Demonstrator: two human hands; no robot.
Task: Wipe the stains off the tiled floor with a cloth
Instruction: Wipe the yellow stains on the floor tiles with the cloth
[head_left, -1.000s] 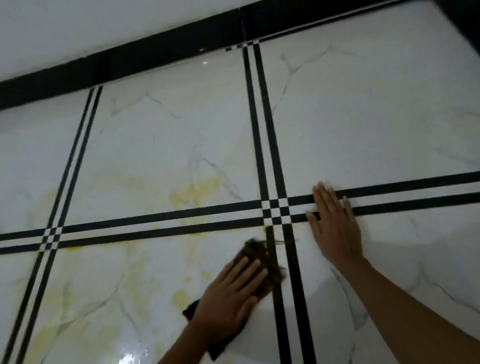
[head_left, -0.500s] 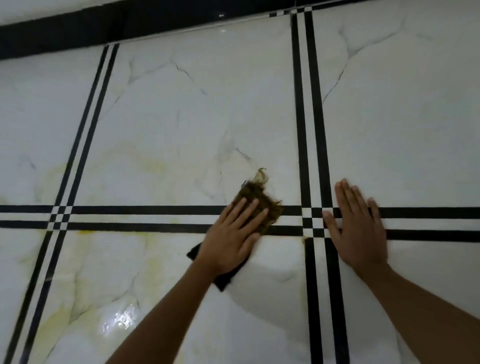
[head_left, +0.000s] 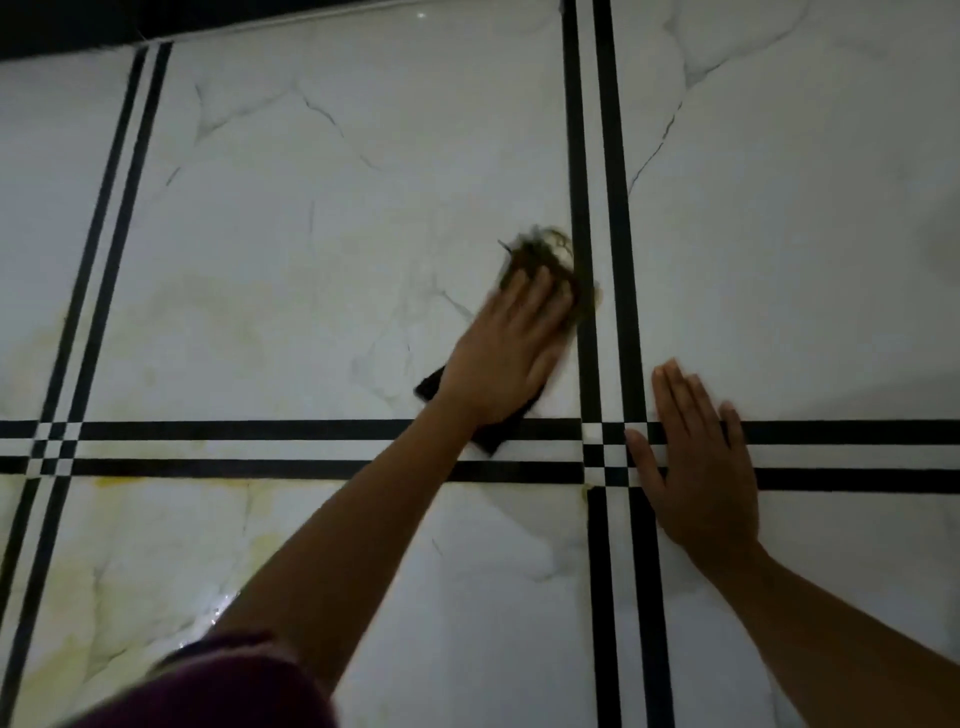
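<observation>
My left hand (head_left: 506, 353) lies flat on a dark brown cloth (head_left: 545, 257) with a frayed far edge, pressing it onto a white marbled floor tile (head_left: 322, 218) just left of the vertical black double stripe. A dark corner of the cloth sticks out below my wrist over the horizontal stripe. My right hand (head_left: 696, 462) rests flat and spread on the floor over the horizontal black stripes, right of the checkered crossing (head_left: 605, 452). Yellow stains (head_left: 135, 343) spread faintly across the left part of the tiles and below the stripe at the lower left.
A black border strip (head_left: 67, 26) runs along the far top left edge. A second striped crossing (head_left: 52, 449) lies at the left. A dark red sleeve (head_left: 208, 691) fills the bottom left. A wet shine shows on the lower left tile (head_left: 213, 608).
My left hand has pushed the cloth forward, from below the horizontal stripes to the tile beyond them. The strong yellow patch there has faded. My right hand has stayed planted.
</observation>
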